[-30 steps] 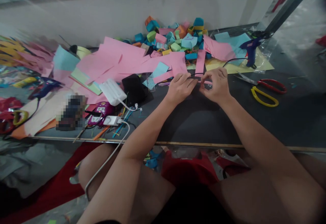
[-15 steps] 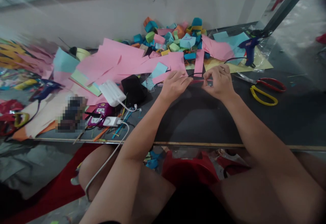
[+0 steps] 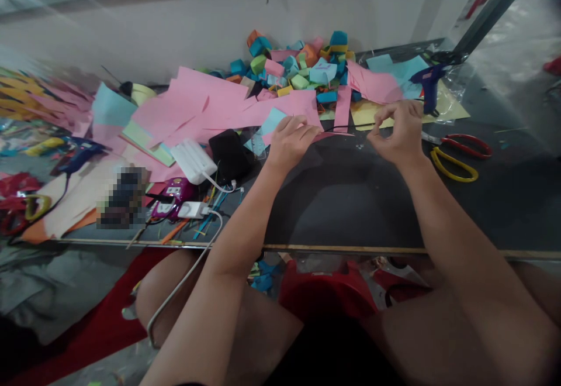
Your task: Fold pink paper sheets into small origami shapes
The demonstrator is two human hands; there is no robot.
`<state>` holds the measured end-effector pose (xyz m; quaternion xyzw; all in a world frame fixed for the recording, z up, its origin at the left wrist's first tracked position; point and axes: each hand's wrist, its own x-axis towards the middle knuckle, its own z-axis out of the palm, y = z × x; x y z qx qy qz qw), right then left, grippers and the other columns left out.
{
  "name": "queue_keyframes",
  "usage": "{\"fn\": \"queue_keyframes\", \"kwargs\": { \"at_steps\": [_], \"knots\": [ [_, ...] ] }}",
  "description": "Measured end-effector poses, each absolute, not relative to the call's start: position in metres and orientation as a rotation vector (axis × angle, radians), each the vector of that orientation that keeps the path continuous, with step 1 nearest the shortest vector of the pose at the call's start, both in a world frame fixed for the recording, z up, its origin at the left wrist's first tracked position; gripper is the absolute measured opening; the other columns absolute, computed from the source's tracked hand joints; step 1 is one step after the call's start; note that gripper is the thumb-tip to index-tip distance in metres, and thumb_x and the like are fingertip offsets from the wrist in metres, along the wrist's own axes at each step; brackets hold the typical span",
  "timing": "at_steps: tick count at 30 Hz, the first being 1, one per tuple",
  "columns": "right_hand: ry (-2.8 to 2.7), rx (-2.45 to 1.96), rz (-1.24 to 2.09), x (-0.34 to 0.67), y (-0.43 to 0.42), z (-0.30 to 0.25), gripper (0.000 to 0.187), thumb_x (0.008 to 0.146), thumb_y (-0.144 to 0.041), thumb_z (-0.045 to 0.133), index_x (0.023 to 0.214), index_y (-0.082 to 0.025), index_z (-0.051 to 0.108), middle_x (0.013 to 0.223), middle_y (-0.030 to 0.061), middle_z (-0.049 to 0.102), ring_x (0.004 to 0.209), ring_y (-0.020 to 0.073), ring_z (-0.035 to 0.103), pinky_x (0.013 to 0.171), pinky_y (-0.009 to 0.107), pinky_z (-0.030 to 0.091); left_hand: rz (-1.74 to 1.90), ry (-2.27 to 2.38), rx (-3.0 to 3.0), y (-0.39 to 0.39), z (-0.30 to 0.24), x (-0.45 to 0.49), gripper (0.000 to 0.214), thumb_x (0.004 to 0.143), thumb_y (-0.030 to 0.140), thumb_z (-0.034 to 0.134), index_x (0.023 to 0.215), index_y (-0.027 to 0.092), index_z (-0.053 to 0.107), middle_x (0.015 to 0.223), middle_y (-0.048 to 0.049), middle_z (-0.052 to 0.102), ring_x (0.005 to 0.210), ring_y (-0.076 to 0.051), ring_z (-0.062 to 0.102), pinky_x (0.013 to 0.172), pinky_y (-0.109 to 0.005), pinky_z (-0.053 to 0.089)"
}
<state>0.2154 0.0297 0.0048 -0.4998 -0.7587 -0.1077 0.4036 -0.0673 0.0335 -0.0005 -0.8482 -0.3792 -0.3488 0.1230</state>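
Left hand presses down on pink paper strip at far side of dark desk, fingers bent, tips on strip. Right hand held apart from left, fingers pinched narrow; cannot tell what is between them. Thin black cord runs between hands. Red and yellow scissors just right of right hand. Blue glue gun behind it. Pile of colored paper blocks by wall. Pink sheets left of hands.

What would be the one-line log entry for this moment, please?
left hand: pinching pink paper strip | right hand: fingers pinched, contents unclear | scissors: on table, right of hands
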Motion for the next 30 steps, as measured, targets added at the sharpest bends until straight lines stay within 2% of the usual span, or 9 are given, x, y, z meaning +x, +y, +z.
{"fn": "queue_keyframes", "kwargs": {
  "at_steps": [7, 9, 12, 14, 16, 19, 22, 25, 30],
  "knots": [
    [-2.180, -1.120, -0.084, 0.180, 0.011, 0.006, 0.029, 0.084, -0.036, 0.064, 0.110, -0.023, 0.067, 0.103, 0.0089, 0.075, 0.102, 0.0297, 0.068, 0.093, 0.047, 0.051, -0.931, -1.114, -2.721, 0.017, 0.005, -0.054, 0.036, 0.107, 0.027, 0.038, 0.111, 0.026, 0.073, 0.110, -0.0081, 0.079, 0.119, -0.022, 0.070, 0.103, -0.041, 0.050],
    [-2.250, -1.166, 0.040, 0.171, 0.007, 0.005, 0.021, 0.088, -0.036, 0.060, 0.099, -0.022, 0.073, 0.091, 0.0085, 0.076, 0.090, 0.0280, 0.070, 0.082, 0.042, 0.052, -0.945, -1.180, -2.787, 0.008, 0.006, -0.049, 0.037, 0.108, 0.031, 0.037, 0.119, 0.031, 0.072, 0.122, -0.0067, 0.077, 0.124, -0.023, 0.068, 0.106, -0.045, 0.049],
    [-2.055, -1.258, 0.374, 0.167, 0.005, 0.009, 0.038, 0.097, -0.046, 0.053, 0.081, -0.021, 0.077, 0.066, 0.0061, 0.071, 0.067, 0.0222, 0.067, 0.066, 0.035, 0.048, -1.114, -1.356, -2.711, 0.002, 0.003, -0.044, 0.032, 0.103, 0.046, 0.049, 0.129, 0.039, 0.067, 0.134, -0.0078, 0.073, 0.128, -0.030, 0.065, 0.106, -0.057, 0.046],
    [-1.835, -1.227, 0.673, 0.169, 0.006, 0.012, 0.053, 0.095, -0.063, 0.054, 0.073, -0.020, 0.076, 0.058, 0.0049, 0.067, 0.056, 0.0179, 0.063, 0.059, 0.032, 0.046, -1.370, -1.471, -2.511, 0.006, -0.002, -0.041, 0.044, 0.094, 0.054, 0.063, 0.133, 0.033, 0.064, 0.134, -0.0144, 0.071, 0.132, -0.035, 0.060, 0.108, -0.059, 0.044],
    [-1.672, -1.151, 0.917, 0.171, 0.007, 0.016, 0.062, 0.086, -0.077, 0.059, 0.067, -0.020, 0.074, 0.057, 0.0054, 0.068, 0.052, 0.0151, 0.060, 0.054, 0.030, 0.044, -1.644, -1.540, -2.336, 0.014, -0.008, -0.037, 0.058, 0.087, 0.060, 0.071, 0.132, 0.024, 0.063, 0.130, -0.0190, 0.071, 0.136, -0.035, 0.056, 0.108, -0.052, 0.046],
    [-1.593, -1.071, 1.093, 0.169, 0.008, 0.017, 0.065, 0.076, -0.083, 0.066, 0.063, -0.019, 0.072, 0.061, 0.0075, 0.071, 0.052, 0.0140, 0.061, 0.054, 0.029, 0.045, -1.933, -1.661, -2.405, 0.027, -0.016, -0.031, 0.047, 0.091, 0.064, 0.063, 0.110, 0.022, 0.067, 0.105, -0.0116, 0.075, 0.108, -0.024, 0.068, 0.090, -0.037, 0.054],
    [-1.620, -1.063, 1.132, 0.167, 0.005, 0.019, 0.064, 0.076, -0.081, 0.067, 0.062, -0.019, 0.071, 0.063, 0.0084, 0.072, 0.053, 0.0138, 0.062, 0.055, 0.030, 0.046, -2.236, -1.801, -2.505, 0.034, -0.017, -0.027, 0.043, 0.094, 0.060, 0.062, 0.080, 0.020, 0.065, 0.077, -0.0035, 0.069, 0.074, -0.013, 0.064, 0.071, -0.027, 0.053],
    [-1.664, -1.084, 1.114, 0.166, 0.003, 0.022, 0.062, 0.079, -0.079, 0.067, 0.061, -0.020, 0.072, 0.064, 0.0079, 0.073, 0.054, 0.0131, 0.061, 0.056, 0.030, 0.046, -2.456, -1.810, -2.418, 0.032, -0.011, -0.026, 0.040, 0.090, 0.054, 0.070, 0.071, 0.019, 0.062, 0.069, -0.0001, 0.064, 0.065, -0.010, 0.058, 0.066, -0.024, 0.049],
    [-1.709, -1.087, 1.153, 0.167, 0.002, 0.025, 0.050, 0.078, -0.071, 0.074, 0.067, -0.021, 0.078, 0.064, 0.0062, 0.075, 0.058, 0.0146, 0.064, 0.055, 0.030, 0.047, -2.518, -1.832, -2.256, 0.029, -0.004, -0.028, 0.043, 0.089, 0.054, 0.071, 0.065, 0.021, 0.057, 0.063, 0.0017, 0.058, 0.062, -0.009, 0.053, 0.061, -0.024, 0.045]
  ]
}}
